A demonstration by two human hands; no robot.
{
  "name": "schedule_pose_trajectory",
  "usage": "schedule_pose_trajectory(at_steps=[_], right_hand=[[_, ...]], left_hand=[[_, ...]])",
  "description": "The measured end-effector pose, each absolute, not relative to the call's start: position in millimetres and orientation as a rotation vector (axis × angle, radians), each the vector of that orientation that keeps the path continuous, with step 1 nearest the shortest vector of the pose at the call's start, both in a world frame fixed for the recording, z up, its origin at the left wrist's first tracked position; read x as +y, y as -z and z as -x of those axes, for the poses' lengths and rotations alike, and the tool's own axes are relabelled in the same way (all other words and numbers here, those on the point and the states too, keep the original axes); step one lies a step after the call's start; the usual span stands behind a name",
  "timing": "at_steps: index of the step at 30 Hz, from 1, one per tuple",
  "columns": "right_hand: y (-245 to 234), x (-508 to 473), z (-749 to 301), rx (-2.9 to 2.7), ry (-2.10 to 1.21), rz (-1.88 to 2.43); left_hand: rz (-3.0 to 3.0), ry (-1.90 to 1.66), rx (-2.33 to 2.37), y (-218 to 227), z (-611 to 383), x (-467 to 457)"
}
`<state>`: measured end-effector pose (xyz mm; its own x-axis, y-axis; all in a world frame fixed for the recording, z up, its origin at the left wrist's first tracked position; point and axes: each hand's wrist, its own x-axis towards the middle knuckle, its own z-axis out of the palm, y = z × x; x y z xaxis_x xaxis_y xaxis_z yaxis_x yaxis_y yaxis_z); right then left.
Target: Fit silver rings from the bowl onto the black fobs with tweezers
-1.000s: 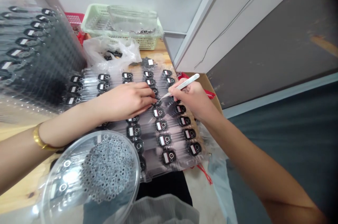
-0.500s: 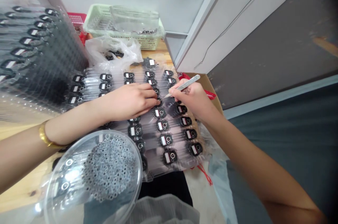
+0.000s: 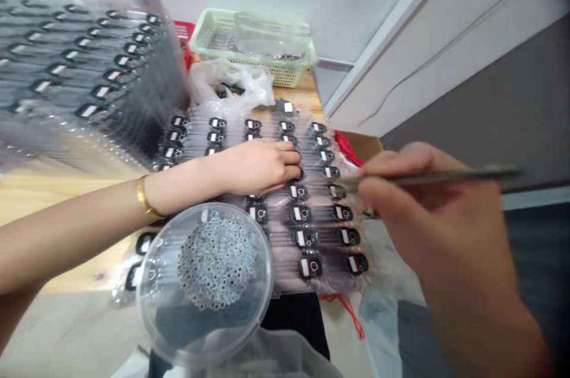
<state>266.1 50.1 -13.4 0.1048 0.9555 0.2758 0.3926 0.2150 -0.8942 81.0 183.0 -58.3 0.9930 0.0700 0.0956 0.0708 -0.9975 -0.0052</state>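
My left hand (image 3: 262, 165) lies on a clear blister tray (image 3: 285, 280) of small black parts, its fingers curled onto a part (image 3: 297, 191) in the middle rows. What the fingertips press on is partly hidden. My right hand (image 3: 427, 212) is raised close to the camera, blurred, fingers closed on thin metal tweezers (image 3: 445, 177) that lie almost level, tips pointing left above the tray's right side. A round clear dish (image 3: 155, 313) holding several small grey rings (image 3: 216, 271) stands in front of the tray, under my left forearm.
A tall stack of filled blister trays (image 3: 80, 81) rises at the left. A pale green basket (image 3: 249, 48) with a clear container, a red basket and a crumpled plastic bag (image 3: 229, 87) sit at the back. A cardboard box (image 3: 363, 143) edges the tray's right side.
My right hand has lifted off the tray with the tweezers, toward the camera and to the right. The view has swung left. My left hand keeps its place on the tray.
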Motion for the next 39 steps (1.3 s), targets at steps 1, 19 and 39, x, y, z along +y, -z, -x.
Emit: schedule_pose_trajectory(at_steps=[1, 19, 39], right_hand=[[8, 42, -258, -1.553, -0.712, 1.272], [16, 39, -209, -2.188, -0.669, 0.963], [10, 38, -217, -1.869, -0.796, 1.153]], left_hand=[[3.127, 0.155, -0.116, 59, -81, 183], [3.061, 0.345, -0.095, 60, -67, 181], [3.080, 0.305, -0.128, 58, -67, 182]])
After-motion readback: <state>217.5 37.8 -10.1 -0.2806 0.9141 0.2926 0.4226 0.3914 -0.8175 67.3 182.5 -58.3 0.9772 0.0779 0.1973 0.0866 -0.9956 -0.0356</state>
